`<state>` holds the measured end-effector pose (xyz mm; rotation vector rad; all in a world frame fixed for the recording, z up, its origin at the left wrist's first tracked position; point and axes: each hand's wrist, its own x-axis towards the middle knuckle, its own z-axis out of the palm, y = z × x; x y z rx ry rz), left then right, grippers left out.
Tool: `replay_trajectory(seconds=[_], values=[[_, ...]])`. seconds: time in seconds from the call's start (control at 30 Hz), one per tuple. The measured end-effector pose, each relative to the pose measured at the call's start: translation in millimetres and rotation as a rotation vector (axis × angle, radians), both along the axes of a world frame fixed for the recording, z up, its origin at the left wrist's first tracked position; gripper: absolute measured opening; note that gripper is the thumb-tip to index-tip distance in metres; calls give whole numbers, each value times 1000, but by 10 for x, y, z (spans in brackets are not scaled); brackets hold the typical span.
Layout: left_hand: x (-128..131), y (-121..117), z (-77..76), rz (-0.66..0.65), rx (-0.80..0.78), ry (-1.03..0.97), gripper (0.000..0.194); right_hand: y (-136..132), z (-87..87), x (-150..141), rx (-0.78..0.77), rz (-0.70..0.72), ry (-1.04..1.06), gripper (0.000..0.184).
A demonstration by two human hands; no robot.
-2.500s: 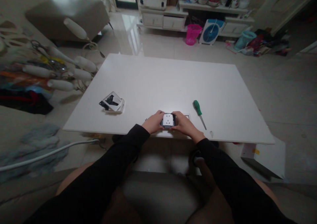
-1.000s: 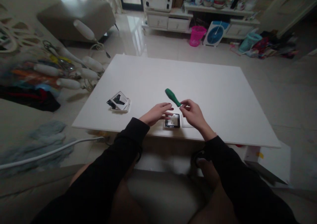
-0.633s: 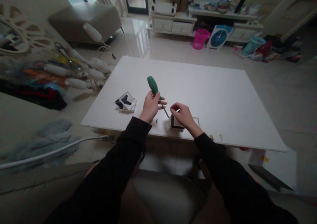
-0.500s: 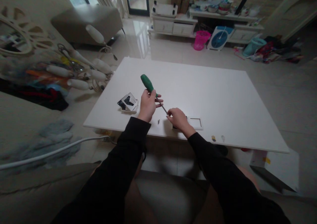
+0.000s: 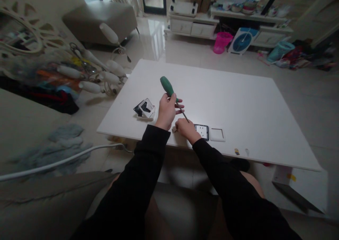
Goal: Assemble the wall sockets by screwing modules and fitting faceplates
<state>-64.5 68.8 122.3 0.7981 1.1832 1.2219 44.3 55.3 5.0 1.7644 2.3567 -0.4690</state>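
Note:
A screwdriver (image 5: pixel 167 86) with a green handle is in my left hand (image 5: pixel 166 112), its fingers closed round the lower handle and shaft. The shaft slants down to the right, its tip just above the back of my right hand. My right hand (image 5: pixel 186 128) is low over the white table, fingers bent together beside some small screws (image 5: pixel 174 129). What the fingertips hold, if anything, is hidden. Just right of that hand lies a wall socket (image 5: pixel 202 132) with a dark surround, partly covered by the wrist. A white cover frame (image 5: pixel 217 134) lies flat beside it.
More dark and white socket parts (image 5: pixel 145 109) are piled left of my left hand. Two small items, one a yellow and dark piece (image 5: pixel 236 151), lie near the front edge of the table (image 5: pixel 225 91). A lamp with several white shades (image 5: pixel 108 77) stands close to the left edge.
My right hand has left the screwdriver's tip and moved down to the screws, uncovering more of the socket. My left hand still holds the screwdriver. The whole view has shifted slightly.

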Motion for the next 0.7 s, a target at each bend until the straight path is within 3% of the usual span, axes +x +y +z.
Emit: replay_trajectory(seconds=[0.3, 0.7], values=[[-48, 12, -2, 10, 20, 0, 13, -78, 103, -17, 6, 108, 18, 31], [-59, 53, -44, 41, 33, 0, 13, -165, -22, -221, -40, 172, 205, 28]])
